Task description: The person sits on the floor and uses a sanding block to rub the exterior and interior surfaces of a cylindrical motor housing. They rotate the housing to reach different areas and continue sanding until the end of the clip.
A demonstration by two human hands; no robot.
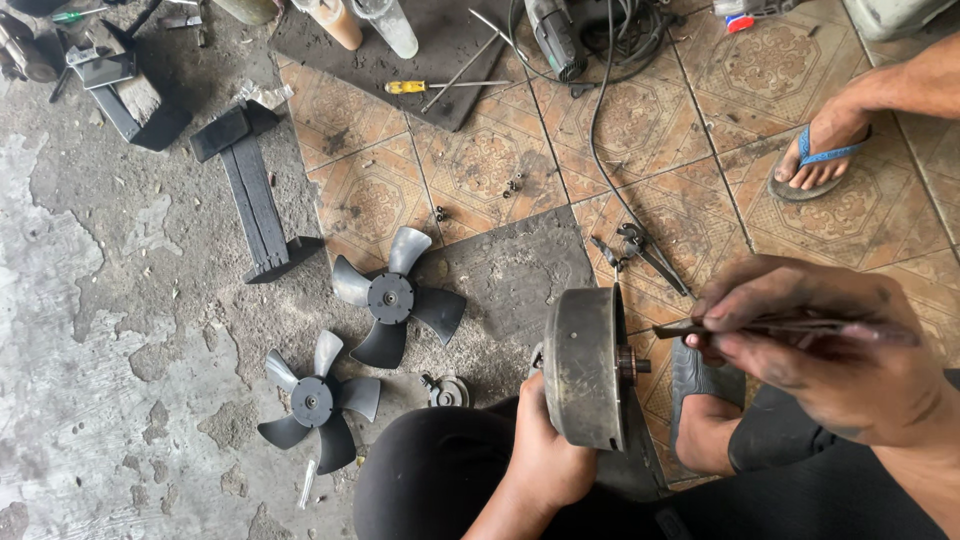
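Observation:
My left hand grips a round grey metal motor housing from below and holds it on edge over my lap. A short shaft sticks out of its right face. My right hand, dirty with grease, pinches a thin dark metal tool whose tip points left at the housing's right side, close to the shaft. My knees in dark trousers fill the bottom of the view.
Two black fan blades lie on the floor to the left, with a small round part between them and my knee. Pliers, a cable, a yellow-handled screwdriver and a black bracket lie farther off. Another person's sandalled foot rests top right.

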